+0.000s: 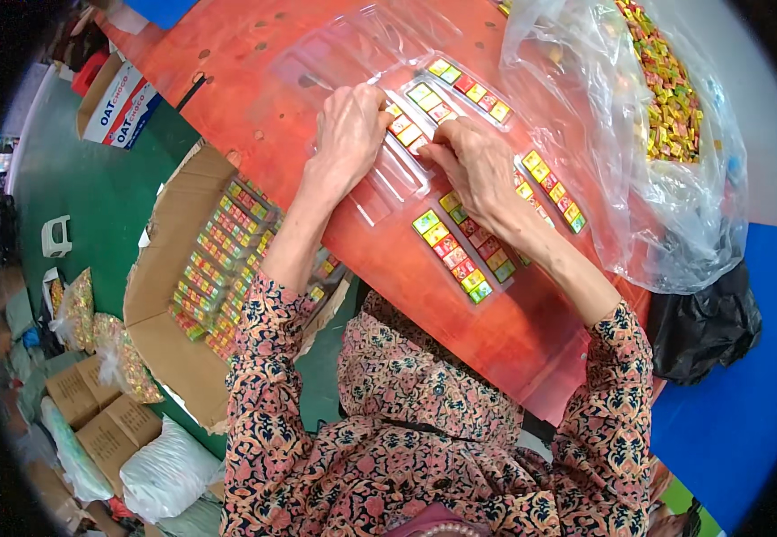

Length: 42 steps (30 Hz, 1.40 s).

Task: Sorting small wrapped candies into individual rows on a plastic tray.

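Observation:
My left hand [350,132] and my right hand [478,166] meet over a clear plastic tray [397,166] on the red table. Between their bent fingertips lies a short row of small wrapped squares [404,129], yellow, white and red. Each hand is closed on one end of this row. Beyond it, two similar rows [469,88] sit in tray compartments. Another row [451,255] lies on the table below my hands, with others beside it. My right forearm partly hides the rows near it.
A big clear bag [603,179] of loose wrapped pieces [670,107] covers the table's right side. Left of the table stands an open cardboard box [160,295] with filled trays [227,251]. A black plastic bag [706,327] hangs at the right edge. Cartons [115,430] and sacks stand lower left.

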Each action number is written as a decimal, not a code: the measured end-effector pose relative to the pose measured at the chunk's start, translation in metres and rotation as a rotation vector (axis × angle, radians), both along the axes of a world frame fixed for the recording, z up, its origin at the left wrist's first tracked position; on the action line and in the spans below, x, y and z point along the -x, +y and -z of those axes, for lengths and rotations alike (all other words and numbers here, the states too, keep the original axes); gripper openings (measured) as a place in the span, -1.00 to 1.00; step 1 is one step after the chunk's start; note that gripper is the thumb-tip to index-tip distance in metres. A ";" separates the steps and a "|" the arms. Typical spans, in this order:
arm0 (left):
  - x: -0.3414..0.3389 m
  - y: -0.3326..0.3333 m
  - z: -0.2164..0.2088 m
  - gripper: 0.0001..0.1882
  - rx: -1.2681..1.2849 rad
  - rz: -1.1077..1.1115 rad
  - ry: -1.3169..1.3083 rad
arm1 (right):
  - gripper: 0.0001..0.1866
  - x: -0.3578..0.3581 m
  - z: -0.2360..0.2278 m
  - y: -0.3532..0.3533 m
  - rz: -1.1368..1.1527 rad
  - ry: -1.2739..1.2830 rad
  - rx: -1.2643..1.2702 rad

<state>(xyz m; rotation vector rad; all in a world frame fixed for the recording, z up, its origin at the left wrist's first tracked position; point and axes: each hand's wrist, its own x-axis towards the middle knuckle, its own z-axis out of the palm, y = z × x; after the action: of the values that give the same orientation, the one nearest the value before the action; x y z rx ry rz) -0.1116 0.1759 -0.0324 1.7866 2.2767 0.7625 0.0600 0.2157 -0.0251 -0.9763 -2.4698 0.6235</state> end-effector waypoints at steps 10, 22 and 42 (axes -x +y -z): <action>0.000 0.000 -0.003 -0.82 -0.023 0.046 -0.003 | -0.84 -0.011 0.003 0.012 -0.097 0.070 -0.061; 0.002 -0.003 -0.001 -0.78 -0.041 0.058 -0.067 | -0.78 -0.036 -0.023 0.026 0.043 0.355 1.093; -0.003 -0.003 -0.002 -0.82 -0.032 0.041 -0.016 | -0.80 -0.012 0.001 0.004 -0.042 0.081 0.215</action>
<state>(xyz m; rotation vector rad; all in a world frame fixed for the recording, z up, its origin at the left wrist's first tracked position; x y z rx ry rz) -0.1085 0.1725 -0.0304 1.8282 2.2228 0.8068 0.0725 0.2195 -0.0256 -0.9584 -2.3931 0.9392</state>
